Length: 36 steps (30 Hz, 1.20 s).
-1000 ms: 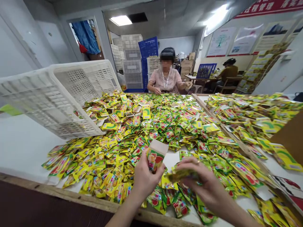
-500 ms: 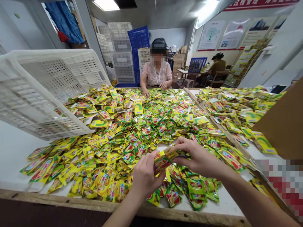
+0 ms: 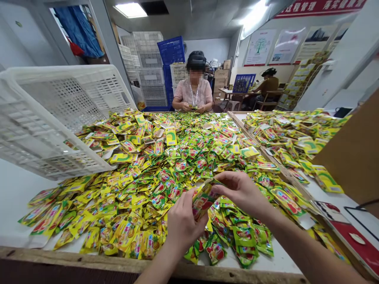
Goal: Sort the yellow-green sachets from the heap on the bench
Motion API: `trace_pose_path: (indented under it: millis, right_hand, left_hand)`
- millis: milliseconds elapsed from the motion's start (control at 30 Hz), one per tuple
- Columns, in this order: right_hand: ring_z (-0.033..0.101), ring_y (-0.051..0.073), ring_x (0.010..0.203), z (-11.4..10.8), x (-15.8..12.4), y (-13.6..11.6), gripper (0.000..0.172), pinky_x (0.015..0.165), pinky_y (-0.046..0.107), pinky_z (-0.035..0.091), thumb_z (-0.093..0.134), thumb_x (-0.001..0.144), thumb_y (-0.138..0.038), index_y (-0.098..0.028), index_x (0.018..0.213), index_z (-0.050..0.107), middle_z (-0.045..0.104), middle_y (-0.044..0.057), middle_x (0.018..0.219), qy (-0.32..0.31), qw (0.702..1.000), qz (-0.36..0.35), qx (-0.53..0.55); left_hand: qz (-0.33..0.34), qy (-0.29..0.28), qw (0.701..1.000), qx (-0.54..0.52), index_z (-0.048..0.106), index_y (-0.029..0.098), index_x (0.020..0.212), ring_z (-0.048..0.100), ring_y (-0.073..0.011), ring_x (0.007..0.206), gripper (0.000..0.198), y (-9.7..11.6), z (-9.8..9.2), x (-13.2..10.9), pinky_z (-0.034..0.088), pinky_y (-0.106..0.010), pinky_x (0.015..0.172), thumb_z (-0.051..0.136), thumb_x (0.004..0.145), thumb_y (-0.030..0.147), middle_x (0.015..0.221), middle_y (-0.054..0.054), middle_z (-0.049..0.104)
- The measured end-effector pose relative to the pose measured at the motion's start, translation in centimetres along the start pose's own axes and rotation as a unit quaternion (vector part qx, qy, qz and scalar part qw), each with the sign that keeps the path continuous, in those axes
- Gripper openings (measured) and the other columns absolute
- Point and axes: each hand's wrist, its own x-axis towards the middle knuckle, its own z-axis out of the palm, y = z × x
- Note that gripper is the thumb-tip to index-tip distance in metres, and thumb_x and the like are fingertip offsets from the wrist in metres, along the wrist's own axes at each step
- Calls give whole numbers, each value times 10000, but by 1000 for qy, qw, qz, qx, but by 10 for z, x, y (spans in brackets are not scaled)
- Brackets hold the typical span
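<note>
l hand (image 3: 184, 216) wrapped round sm. box (image 3: 200, 204), r hand (image 3: 243, 194) part-curled at its top end, grip unclear.

The room is lit by a ceiling panel (image 3: 130, 10) and a bright lamp (image 3: 254, 17), the right-hand wall (image 3: 286, 71) is hung with posters (image 3: 259, 47) beneath a red banner (image 3: 319, 9), an opening (image 3: 94, 60) at the left is partly filled by blue cloth (image 3: 77, 31), and stacked crates (image 3: 151, 73) are set before the pale back wall (image 3: 219, 48)

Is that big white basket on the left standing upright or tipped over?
Tipped over: the basket leans on its side, its open side facing the heap of packs rather than straight up.
</note>
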Motion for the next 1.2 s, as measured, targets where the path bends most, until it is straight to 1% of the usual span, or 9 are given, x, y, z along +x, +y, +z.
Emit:
trace_pose_path:
  millis: [133,300,400,533,733,867,1000,1100,1200]
  right_hand:
    - [628,162,615,15,-4,10,72,562,279,490,645,733,-252,-192,759,677,686,24,702,113,990,-57,-69]
    - [648,247,854,20,-14,13,102,812,425,428,635,799,-296,-255,851,713,715,25,694,233,936,-170,-204]
    - [589,280,1045,20,-20,10,153,936,511,321,574,846,-328,-275,884,712,727,47,893,170,944,-171,-225]
    - [608,259,868,23,-24,6,147,950,557,309,671,742,-355,-216,786,689,697,43,853,11,977,-73,-198]
    - [634,211,789,20,-16,11,279,759,357,497,683,720,-418,-168,843,682,706,69,812,79,990,58,97]
    - [660,206,812,24,-15,13,317,813,370,512,699,709,-470,-174,821,677,717,62,822,16,970,83,227]
    - [656,202,833,33,-24,24,312,809,360,526,716,705,-437,-186,869,631,686,54,844,89,971,54,214]
    - [654,171,800,31,-32,45,558,729,334,558,744,676,-400,-245,1146,486,603,53,1039,213,959,44,181]
    - [642,133,658,5,-31,65,773,635,331,570,793,589,-379,-254,1244,403,549,70,1098,111,971,154,144]
  left_hand:
    - [1,10,1000,-9,434,172,1158,665,-223,768,466,3,4,0,543,-306,621,579,729,280,922,-78,664]
    - [-45,0,995,-87,437,188,1141,672,-202,814,461,8,1,4,550,-284,674,605,732,315,954,-64,664]
    - [-52,2,994,-97,442,191,1144,669,-207,825,454,7,-1,7,549,-291,680,598,741,332,963,-68,661]
    - [-13,-61,993,-105,468,196,1140,656,-234,838,428,4,-5,11,541,-332,685,583,754,339,972,-84,660]
    - [-147,-95,953,-249,374,221,1277,623,-189,831,574,5,-15,22,518,-340,741,611,795,424,1083,-86,600]
    - [-226,-114,894,-369,397,209,1154,624,-141,654,381,10,-7,22,513,-280,624,505,871,441,861,-29,633]
    - [-239,-67,884,-396,417,222,1058,616,-126,625,315,13,6,17,501,-249,580,487,868,463,826,-12,620]
    - [-287,-154,844,-427,393,231,1113,480,-84,389,361,9,10,12,405,-210,395,399,889,514,665,50,556]
    - [-252,-231,852,-396,402,222,1185,560,-121,523,394,-1,13,8,481,-256,502,364,906,498,777,2,602]
